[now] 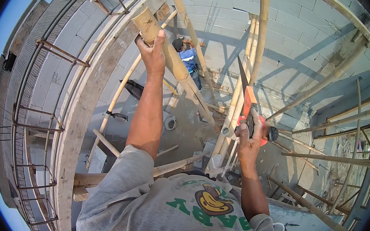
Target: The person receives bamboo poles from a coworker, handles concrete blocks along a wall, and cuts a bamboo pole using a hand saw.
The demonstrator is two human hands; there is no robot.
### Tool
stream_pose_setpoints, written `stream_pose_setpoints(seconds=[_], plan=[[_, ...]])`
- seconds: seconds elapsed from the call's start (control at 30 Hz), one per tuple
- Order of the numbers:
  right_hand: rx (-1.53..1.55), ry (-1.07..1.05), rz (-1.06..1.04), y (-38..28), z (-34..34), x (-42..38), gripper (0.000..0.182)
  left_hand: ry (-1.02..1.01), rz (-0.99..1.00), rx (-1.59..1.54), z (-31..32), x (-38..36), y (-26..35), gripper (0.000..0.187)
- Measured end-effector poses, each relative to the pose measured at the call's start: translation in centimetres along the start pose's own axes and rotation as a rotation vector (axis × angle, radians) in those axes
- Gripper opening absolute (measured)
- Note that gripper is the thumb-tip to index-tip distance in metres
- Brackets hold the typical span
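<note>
My left hand [154,59] is closed around the upper part of a thick bamboo pole [177,65], the thumb lying along its side and the fingers partly hidden. The pole slants down to the right, away from me, with its cut end near the concrete beam. My right hand [251,144] grips the red and black handle of a handsaw [243,74], whose toothed blade points up and forward. An orange section [250,97] shows at the base of the blade. The saw is apart from the pole in my left hand.
On my left runs a concrete beam [91,82] beside a rebar cage [26,96]. Bamboo props [341,68] cross the space below. A person in blue [188,60] works lower down by the grey block wall [287,23]. A white bucket [170,123] stands on the floor far below.
</note>
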State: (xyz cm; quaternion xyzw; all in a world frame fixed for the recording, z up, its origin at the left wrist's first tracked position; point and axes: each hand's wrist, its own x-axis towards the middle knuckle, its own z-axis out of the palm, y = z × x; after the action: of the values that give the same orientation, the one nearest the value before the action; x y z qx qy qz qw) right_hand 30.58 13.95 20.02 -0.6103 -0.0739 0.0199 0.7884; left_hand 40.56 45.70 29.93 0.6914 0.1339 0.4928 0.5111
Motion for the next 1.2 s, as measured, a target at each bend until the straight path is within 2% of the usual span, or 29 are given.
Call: stream_pose_setpoints(seconds=[0.17,0.27,0.37,0.47,0.8,1.0,1.2], plan=[[-0.045,-0.008,-0.058,-0.3,0.5,0.9,0.047,-0.009,-0.005,0.036,-0.2,-0.1,0.5,0.062],[-0.033,-0.032,-0.043,0.5,0.5,0.7,0.047,-0.06,-0.076,-0.085,0.3,-0.4,1.6,0.062],[-0.038,-0.021,0.005,1.2,0.7,0.2,0.047,-0.126,-0.031,-0.067,0.9,0.7,0.6,0.064],[-0.02,-0.023,0.055,1.6,0.9,0.0,0.047,-0.172,-0.074,-0.127,2.2,1.8,0.2,0.065],[-0.129,0.009,0.029,2.3,-1.8,-0.2,0.047,-0.118,-0.044,-0.131,0.8,2.8,-1.1,0.062],[-0.137,-0.014,0.088,1.2,-1.1,-0.3,0.048,-0.161,-0.042,-0.103,0.3,3.3,-1.5,0.063],[-0.132,-0.017,0.031,1.0,-0.5,-0.4,0.047,-0.194,-0.088,-0.095,0.1,3.7,-1.8,0.065]])
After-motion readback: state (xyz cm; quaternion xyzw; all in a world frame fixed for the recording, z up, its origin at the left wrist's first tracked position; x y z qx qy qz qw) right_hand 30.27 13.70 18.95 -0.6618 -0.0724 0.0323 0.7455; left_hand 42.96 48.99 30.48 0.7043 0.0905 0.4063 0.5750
